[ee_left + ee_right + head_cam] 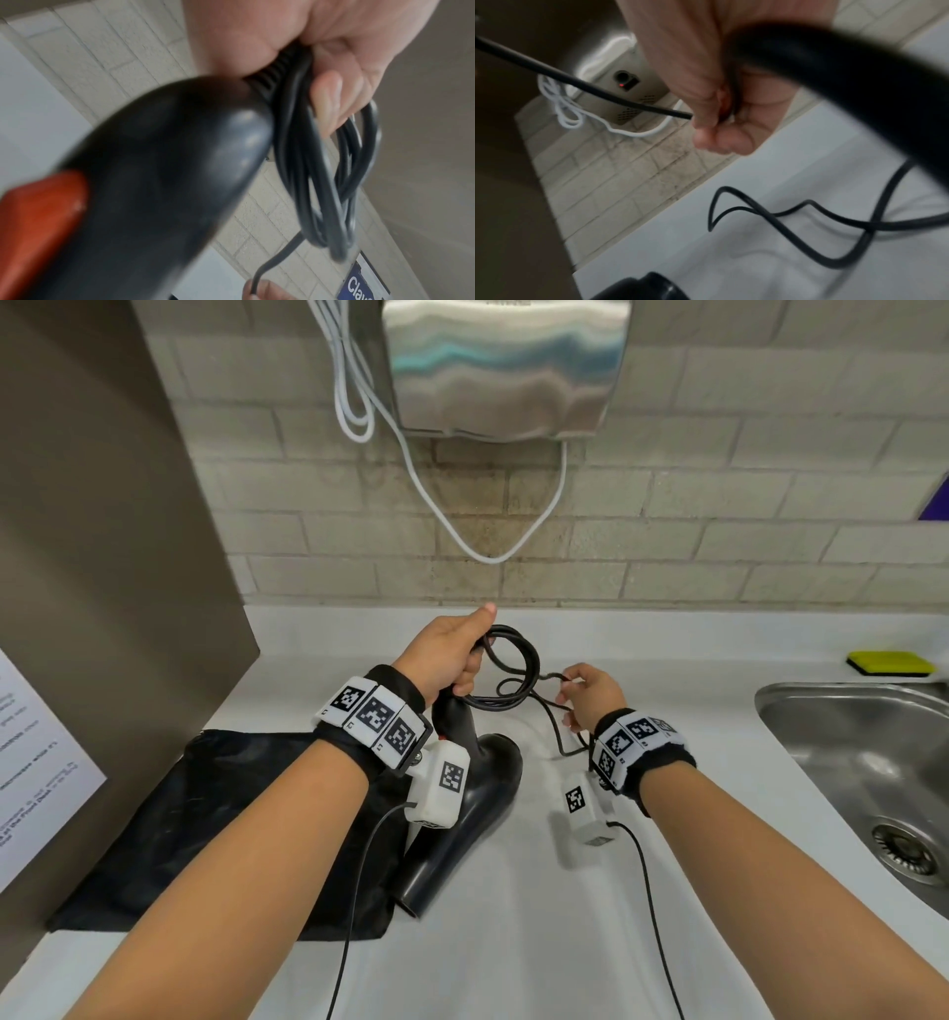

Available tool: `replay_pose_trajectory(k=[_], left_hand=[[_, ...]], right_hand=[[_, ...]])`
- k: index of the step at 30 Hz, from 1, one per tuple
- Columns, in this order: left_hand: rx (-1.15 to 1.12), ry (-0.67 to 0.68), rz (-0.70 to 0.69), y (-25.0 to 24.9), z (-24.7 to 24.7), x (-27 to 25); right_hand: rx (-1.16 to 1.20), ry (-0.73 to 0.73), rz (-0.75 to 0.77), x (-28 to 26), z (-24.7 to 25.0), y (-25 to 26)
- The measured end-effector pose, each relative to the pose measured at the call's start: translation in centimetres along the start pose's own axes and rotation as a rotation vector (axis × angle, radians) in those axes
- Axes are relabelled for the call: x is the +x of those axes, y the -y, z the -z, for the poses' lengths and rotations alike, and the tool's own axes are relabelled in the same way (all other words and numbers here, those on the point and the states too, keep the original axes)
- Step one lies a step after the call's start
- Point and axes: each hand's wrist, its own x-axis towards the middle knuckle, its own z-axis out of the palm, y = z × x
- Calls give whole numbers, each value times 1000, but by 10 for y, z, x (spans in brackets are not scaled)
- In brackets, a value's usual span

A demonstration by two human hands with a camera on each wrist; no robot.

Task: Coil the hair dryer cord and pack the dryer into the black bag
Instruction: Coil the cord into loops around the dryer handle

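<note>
The black hair dryer (475, 793) lies with its nozzle toward me, partly over the black bag (205, 824), which is flat on the white counter (513, 942). My left hand (475, 660) grips several loops of the black cord (513, 670) together with the ribbed end of the dryer's handle. The left wrist view shows those loops (321, 182) under my fingers (331, 97), beside the handle (159, 162) and its orange switch (38, 223). My right hand (567, 695) pinches the loose cord just right of the coil. More slack cord (782, 213) lies on the counter below my right hand (713, 125).
A steel sink (847, 762) is set into the counter on the right, with a yellow sponge (888, 662) behind it. A metal hand dryer (503, 367) with a hanging white cable (493, 557) is on the tiled wall. A brown panel (102, 531) stands at the left.
</note>
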Motion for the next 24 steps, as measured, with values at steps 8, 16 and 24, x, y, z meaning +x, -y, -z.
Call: replay_pose_trajectory(k=[8, 16, 24], left_hand=[[73, 114, -61, 3, -2, -1], [-48, 37, -21, 0, 0, 0], [-47, 65, 29, 1, 0, 5]], right_hand=[[-509, 149, 393, -14, 16, 15], [-409, 478, 507, -44, 6, 35], [-463, 70, 537, -28, 6, 69]])
